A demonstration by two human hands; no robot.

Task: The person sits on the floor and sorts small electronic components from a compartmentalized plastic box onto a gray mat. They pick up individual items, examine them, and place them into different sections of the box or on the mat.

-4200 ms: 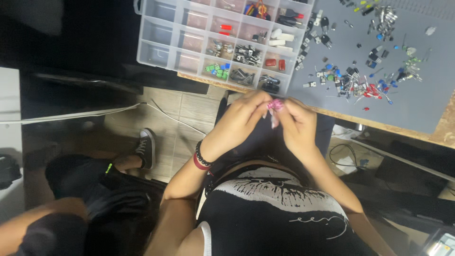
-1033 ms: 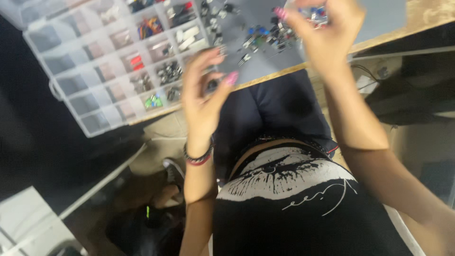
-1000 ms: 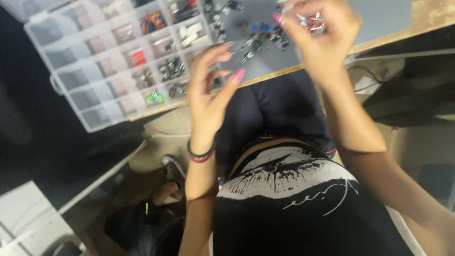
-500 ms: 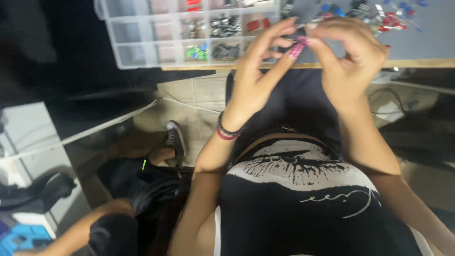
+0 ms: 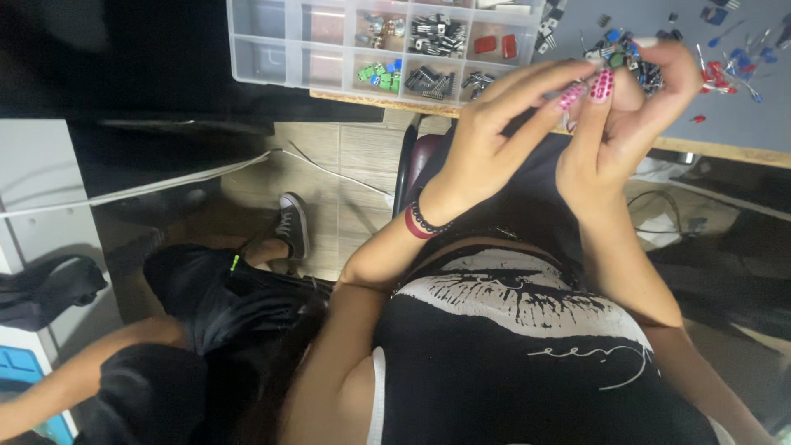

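Observation:
My left hand (image 5: 494, 140) and my right hand (image 5: 626, 115) are raised close together in front of the table edge, fingertips meeting. My right hand cups a small bunch of electronic components (image 5: 634, 70), dark and blue pieces with thin leads. The fingertips of my left hand, with pink nails, pinch at that bunch; which piece they touch is too small to tell. A red and black bracelet sits on my left wrist.
A clear compartment organizer (image 5: 329, 49) with sorted parts lies on the table at the top. Loose red and blue components (image 5: 733, 66) are scattered on a grey mat (image 5: 758, 115). Another person's leg and a dark sneaker (image 5: 292, 227) are on the floor to the left.
My hands came back from the scattered parts on the mat and joined near the table edge. The view swung, so the organizer now sits at the top centre.

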